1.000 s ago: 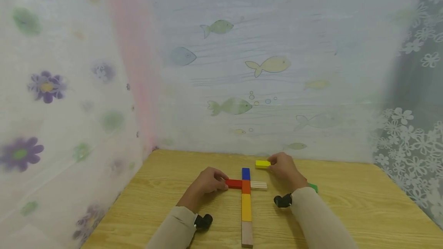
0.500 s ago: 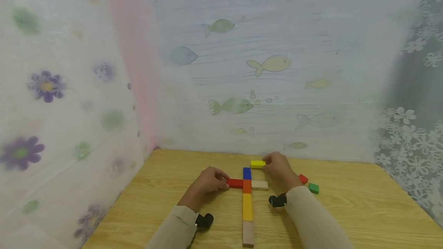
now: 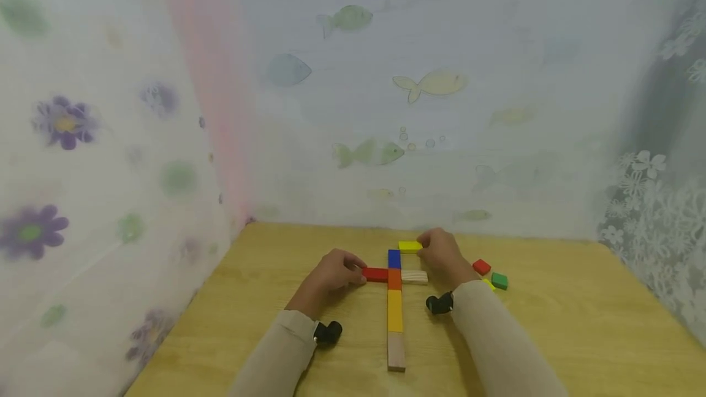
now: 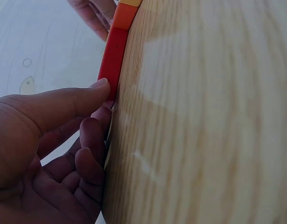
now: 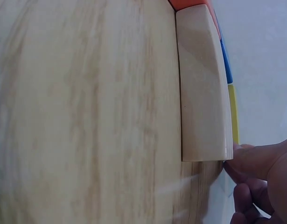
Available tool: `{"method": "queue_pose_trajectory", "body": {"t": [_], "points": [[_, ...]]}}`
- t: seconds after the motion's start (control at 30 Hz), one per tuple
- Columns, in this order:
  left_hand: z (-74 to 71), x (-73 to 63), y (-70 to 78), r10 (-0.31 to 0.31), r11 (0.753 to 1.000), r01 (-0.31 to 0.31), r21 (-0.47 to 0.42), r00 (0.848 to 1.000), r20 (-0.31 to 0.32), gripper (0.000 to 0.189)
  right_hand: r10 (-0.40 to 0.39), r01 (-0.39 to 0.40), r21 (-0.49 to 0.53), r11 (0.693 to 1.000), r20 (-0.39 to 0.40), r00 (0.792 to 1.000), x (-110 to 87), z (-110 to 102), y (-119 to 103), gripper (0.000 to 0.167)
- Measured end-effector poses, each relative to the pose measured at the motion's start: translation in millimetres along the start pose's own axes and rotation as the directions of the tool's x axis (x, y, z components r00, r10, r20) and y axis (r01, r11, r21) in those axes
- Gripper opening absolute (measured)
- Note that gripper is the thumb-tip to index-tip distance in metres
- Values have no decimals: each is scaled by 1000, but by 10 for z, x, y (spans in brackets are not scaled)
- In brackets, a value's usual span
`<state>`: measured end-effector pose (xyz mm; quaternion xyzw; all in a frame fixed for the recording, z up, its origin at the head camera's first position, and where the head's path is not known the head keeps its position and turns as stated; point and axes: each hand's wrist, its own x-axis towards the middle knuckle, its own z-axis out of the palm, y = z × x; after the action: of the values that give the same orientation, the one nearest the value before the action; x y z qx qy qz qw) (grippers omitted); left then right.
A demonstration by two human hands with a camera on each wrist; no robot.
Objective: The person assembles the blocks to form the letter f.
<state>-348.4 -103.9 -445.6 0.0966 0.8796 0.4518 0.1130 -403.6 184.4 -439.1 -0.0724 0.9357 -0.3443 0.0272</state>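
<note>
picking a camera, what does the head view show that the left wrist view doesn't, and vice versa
Only the head view: the green rectangular block and the purple printed flowers.
Only the left wrist view: the palm side of the left hand.
Both: that hand pinching the long red rectangular block, the orange-red rectangular block, the right hand and the wood-grain table.

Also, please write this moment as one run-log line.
left hand: holds long red rectangular block | right hand: holds bright yellow rectangular block | near it: blue rectangular block | farther right: small green block
</note>
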Motion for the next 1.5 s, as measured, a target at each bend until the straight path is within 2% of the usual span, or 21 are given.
{"method": "queue_pose_trajectory", "body": {"t": [0.23,0.47,0.83,1.03,1.5], "points": [[-37,73,70,5,1000,-5,-1,1000,-10,27,-30,30,-10,999,-15,999,53,-99,-27,41],[-21,45,51,-3,1000,3,11,1000,-8,27,12,-12,26,1000,0,1000,15,-101,-12,43],[-34,62,87,-9,1000,9,10,1000,-13,27,63,-63,46,997,1,998,17,-126,-40,36],[-32,80,62,-17,999,18,33,1000,-17,27,81,-81,46,996,-4,997,21,-106,-58,33],[17,49,15,-21,1000,22,15,1000,-3,26,77,-77,29,997,-4,997,-11,-25,-25,32]]}}
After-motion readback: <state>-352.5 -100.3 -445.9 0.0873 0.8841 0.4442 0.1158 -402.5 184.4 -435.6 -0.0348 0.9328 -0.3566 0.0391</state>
